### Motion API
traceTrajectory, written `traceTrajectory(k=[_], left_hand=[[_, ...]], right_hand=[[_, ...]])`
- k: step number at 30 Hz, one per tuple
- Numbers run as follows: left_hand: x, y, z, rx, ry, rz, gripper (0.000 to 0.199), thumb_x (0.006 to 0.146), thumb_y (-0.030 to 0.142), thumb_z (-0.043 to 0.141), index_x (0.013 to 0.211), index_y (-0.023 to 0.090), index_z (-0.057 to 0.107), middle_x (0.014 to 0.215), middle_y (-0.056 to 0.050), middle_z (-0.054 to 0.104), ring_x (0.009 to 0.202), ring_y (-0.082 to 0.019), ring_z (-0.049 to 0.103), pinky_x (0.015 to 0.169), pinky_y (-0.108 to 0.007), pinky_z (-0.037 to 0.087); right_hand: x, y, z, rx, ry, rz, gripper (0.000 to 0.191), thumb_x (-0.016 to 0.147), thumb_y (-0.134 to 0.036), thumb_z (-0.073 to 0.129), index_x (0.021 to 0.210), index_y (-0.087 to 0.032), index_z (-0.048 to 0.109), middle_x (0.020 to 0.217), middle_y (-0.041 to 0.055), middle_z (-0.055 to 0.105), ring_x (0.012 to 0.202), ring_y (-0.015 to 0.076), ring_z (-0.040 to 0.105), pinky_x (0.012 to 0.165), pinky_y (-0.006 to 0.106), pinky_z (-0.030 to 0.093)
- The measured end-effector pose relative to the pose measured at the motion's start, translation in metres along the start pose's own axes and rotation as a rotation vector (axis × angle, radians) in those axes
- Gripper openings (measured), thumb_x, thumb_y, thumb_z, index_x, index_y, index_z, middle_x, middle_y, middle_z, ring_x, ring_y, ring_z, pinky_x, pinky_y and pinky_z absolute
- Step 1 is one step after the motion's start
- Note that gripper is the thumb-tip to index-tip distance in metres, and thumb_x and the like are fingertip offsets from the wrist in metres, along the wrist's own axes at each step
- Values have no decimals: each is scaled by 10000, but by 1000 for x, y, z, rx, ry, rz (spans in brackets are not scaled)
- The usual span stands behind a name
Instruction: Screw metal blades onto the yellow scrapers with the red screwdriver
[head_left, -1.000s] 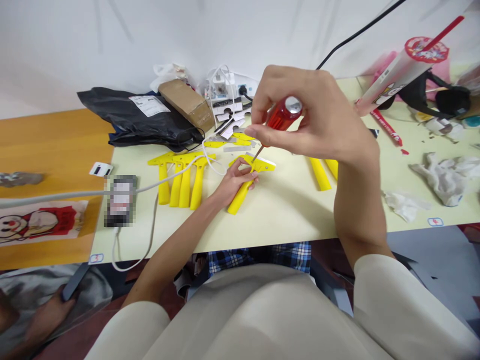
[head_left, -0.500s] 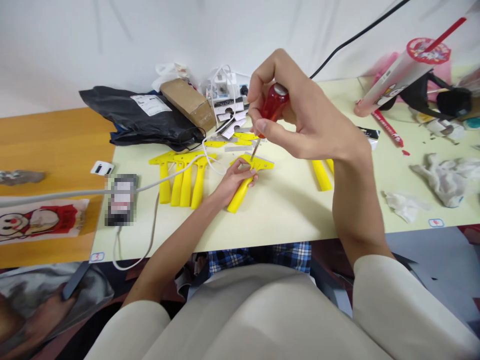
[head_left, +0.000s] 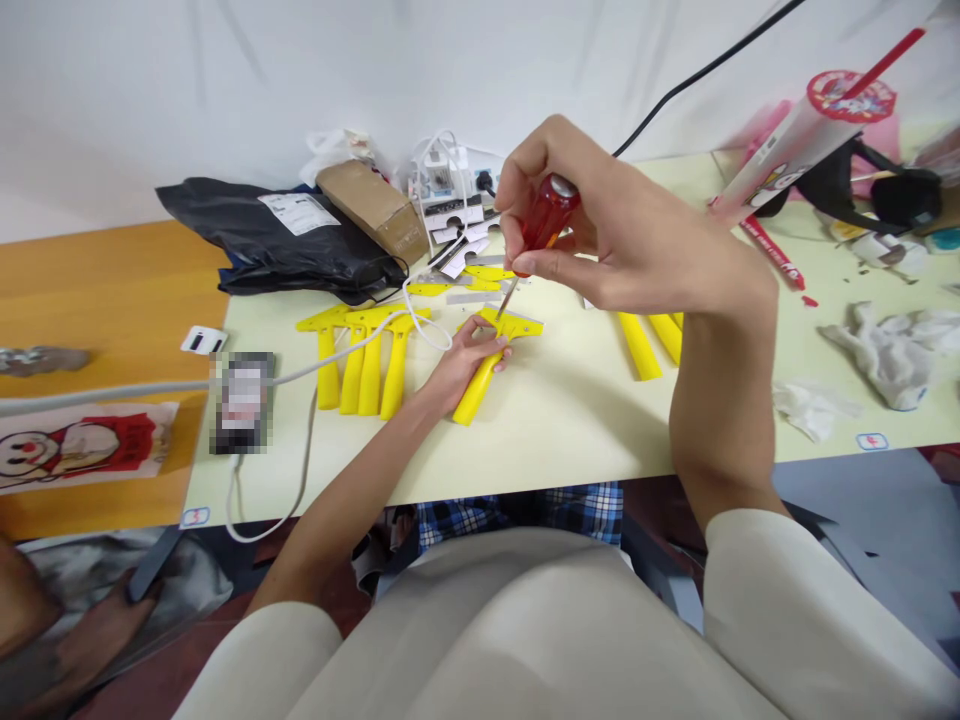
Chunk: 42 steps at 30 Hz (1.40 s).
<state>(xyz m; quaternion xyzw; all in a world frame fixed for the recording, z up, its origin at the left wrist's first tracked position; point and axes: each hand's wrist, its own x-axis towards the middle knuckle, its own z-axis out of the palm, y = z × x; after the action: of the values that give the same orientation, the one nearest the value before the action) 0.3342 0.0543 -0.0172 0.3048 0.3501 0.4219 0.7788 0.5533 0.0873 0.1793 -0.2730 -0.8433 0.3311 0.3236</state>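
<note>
My right hand is closed around the red handle of a screwdriver. Its metal shaft slants down to the head of a yellow scraper, at or very near a screw there; the exact contact is too small to tell. Closed round the neck of that scraper, my left hand steadies it on the table. To the left lie several similar yellow scrapers in a row. Behind my hands are loose yellow plates and flat metal blades. More yellow handles lie beside my right forearm, partly hidden by it.
A white cable crosses the table past a blurred-out device. At the back are a black plastic bag and a cardboard box. On the right stand a tall cup and crumpled tissues. Another person's hand shows lower left.
My right wrist has swung slightly to the right, with the screwdriver still at the scraper head. My left hand and the scraper stay nearly in place. The view has shifted a little.
</note>
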Motion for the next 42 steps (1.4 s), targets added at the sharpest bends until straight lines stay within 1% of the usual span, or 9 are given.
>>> traceTrajectory(k=[4,9,13,16,21,23,29,34,42], left_hand=[[0,-1,-1,14,2,-3,516,777,206,969,1021,237,515,1048,-23,704,801,-119,688,635,-230,460],[1,-2,-3,21,-17,16,501,792,203,960,1032,234,521,1034,-24,700,813,-126,692,635,-229,469],[2,-1,-3,21,-36,21,475,797,209,958,1034,224,546,1064,-30,700,806,-119,684,629,-226,471],[1,0,-2,7,-31,6,476,779,203,964,1042,223,567,1033,-27,694,803,-122,681,623,-226,464],[-1,2,-4,-17,-42,6,442,800,177,941,1060,217,586,1037,-36,691,803,-120,674,618,-225,453],[-1,2,-6,-30,-47,12,429,810,169,934,1065,215,592,1023,-35,685,809,-123,675,616,-222,452],[-1,3,-9,-77,-25,16,412,808,147,932,1046,208,601,1066,-38,680,821,-118,677,602,-209,454],[-2,4,-7,-95,-9,16,380,825,150,922,1042,203,614,1076,-37,666,822,-113,670,593,-202,453],[-1,4,-5,-83,1,12,387,816,152,918,1032,212,603,1074,-36,667,818,-114,667,588,-205,451]], right_hand=[[5,4,-1,-43,82,-22,295,876,-356,827,1081,-338,615,985,-23,767,817,237,667,727,398,560],[8,7,1,-66,128,-35,315,815,-360,866,1034,-346,639,976,-10,790,818,254,677,724,415,549],[4,-3,3,-70,141,14,265,879,-279,811,1061,-342,630,1034,-10,776,874,268,701,761,427,576],[2,-10,2,-29,151,0,301,856,-219,820,1066,-330,635,1047,0,763,907,269,719,762,414,594],[-3,-20,-2,-74,303,-1,310,824,-237,850,1026,-363,652,1037,-6,762,925,308,738,801,472,637],[-6,-22,-4,-110,331,5,326,809,-266,873,1035,-385,669,1039,-3,769,947,332,744,800,494,646],[-9,-15,-12,-149,307,-11,393,758,-329,938,1081,-416,731,1063,8,802,932,353,768,741,515,650],[-7,-9,-12,-147,294,-41,411,751,-318,929,1092,-458,748,984,-3,804,857,375,771,692,555,648],[-7,-10,-9,-147,274,-6,369,800,-271,896,1092,-421,728,1007,-11,802,854,349,757,697,543,668]])
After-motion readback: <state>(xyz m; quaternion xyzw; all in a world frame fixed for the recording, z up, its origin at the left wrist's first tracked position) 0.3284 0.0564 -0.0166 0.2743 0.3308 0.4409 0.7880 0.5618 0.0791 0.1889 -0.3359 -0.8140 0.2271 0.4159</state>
